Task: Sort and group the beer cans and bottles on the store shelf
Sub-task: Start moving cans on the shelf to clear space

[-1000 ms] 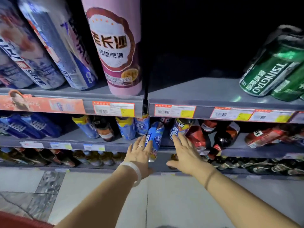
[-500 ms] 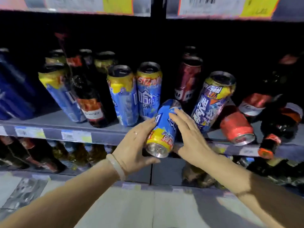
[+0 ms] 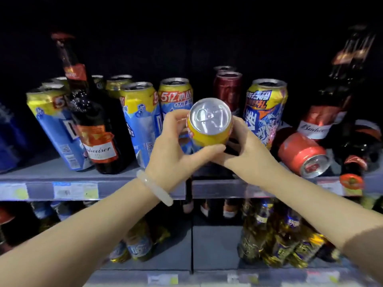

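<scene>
Both hands hold one yellow-and-blue beer can [image 3: 209, 129] in front of the middle shelf, its silver top facing me. My left hand [image 3: 176, 154] grips its left side with the thumb under it. My right hand [image 3: 246, 150] grips its right side. Behind stand matching yellow-and-blue cans [image 3: 143, 119], a dark red can [image 3: 228, 90] and a yellow-orange-blue can [image 3: 265, 108]. A Budweiser bottle [image 3: 93, 125] stands among the cans at left. A red can [image 3: 302, 154] lies on its side at right.
The grey shelf edge [image 3: 124, 189] carries price tags. More Budweiser bottles [image 3: 323, 119] crowd the right end, one lying with its cap [image 3: 352, 181] over the edge. Dark blue packs [image 3: 10, 137] sit at far left. The lower shelf holds bottles and cans [image 3: 277, 241].
The view closed in on the middle shelf. My hands took hold of the tipped blue-and-yellow can and turned it over, so its top faces me instead of its base.
</scene>
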`<state>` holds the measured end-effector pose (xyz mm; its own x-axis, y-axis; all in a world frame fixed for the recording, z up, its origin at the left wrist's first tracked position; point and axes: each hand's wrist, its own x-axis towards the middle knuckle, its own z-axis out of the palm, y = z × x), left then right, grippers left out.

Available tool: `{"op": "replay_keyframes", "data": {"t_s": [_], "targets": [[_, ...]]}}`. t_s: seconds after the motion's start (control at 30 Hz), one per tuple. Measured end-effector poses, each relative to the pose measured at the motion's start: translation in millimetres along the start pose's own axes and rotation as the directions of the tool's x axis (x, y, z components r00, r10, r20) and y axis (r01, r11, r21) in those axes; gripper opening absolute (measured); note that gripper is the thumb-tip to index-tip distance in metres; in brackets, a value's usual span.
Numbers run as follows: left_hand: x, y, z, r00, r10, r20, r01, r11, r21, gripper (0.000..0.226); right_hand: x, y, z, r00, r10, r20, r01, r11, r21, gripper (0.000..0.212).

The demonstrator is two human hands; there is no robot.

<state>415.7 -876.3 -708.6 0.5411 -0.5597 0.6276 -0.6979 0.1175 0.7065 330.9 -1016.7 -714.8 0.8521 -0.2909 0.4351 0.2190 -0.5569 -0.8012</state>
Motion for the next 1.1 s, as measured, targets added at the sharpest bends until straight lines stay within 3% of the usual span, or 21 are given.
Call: {"op": "replay_keyframes", "data": {"t_s": [0.13, 0.37, 0.5, 0.7, 0.77, 0.83, 0.93, 1.0, 1.1], "targets": [[26.9, 8.9, 5.4, 0.993, -0.102, -0.057, 0.106, 0.992, 0.069, 0.056, 19.6, -3.0, -1.5, 0.996, 0.054, -0.077, -0.057, 0.998, -0.034, 0.058], [53.7, 10.4, 13.2, 0.985, -0.145, -0.090, 0.162, 0.959, 0.234, 0.044, 26.3, -11.6, 3.7, 0.951, 0.203, -0.231, -0.236, 0.963, -0.127, 0.051], [49.0, 6.6, 14.8, 0.986, -0.123, -0.117, 0.154, 0.939, 0.309, 0.039, 22.4, -13.9, 5.9, 0.951, 0.233, -0.202, -0.268, 0.949, -0.167, 0.059], [41.7, 9.7, 10.2, 0.977, -0.104, -0.186, 0.173, 0.896, 0.408, 0.061, 15.6, -13.6, 12.6, 0.937, 0.243, -0.249, -0.306, 0.917, -0.256, 0.066], [38.8, 11.0, 9.1, 0.977, -0.094, -0.189, 0.165, 0.900, 0.403, 0.061, 14.2, -14.6, 14.5, 0.934, 0.238, -0.266, -0.310, 0.911, -0.271, 0.058], [35.7, 12.7, 8.8, 0.980, -0.065, -0.186, 0.135, 0.909, 0.393, 0.062, 13.5, -16.2, 16.2, 0.929, 0.239, -0.281, -0.313, 0.913, -0.261, 0.045], [33.7, 14.0, 8.4, 0.990, 0.006, -0.142, 0.067, 0.863, 0.501, 0.072, 9.6, -19.6, 18.0, 0.934, 0.233, -0.269, -0.304, 0.916, -0.262, 0.043], [32.5, 14.2, 7.9, 0.989, 0.060, -0.132, 0.029, 0.810, 0.586, 0.076, 2.8, -20.4, 16.2, 0.946, 0.235, -0.226, -0.295, 0.910, -0.291, 0.051], [29.6, 9.9, 12.3, 0.943, 0.301, -0.141, -0.131, 0.727, 0.674, 0.072, -14.7, -21.8, 0.0, 0.962, 0.204, -0.183, -0.256, 0.905, -0.340, 0.074]]}}
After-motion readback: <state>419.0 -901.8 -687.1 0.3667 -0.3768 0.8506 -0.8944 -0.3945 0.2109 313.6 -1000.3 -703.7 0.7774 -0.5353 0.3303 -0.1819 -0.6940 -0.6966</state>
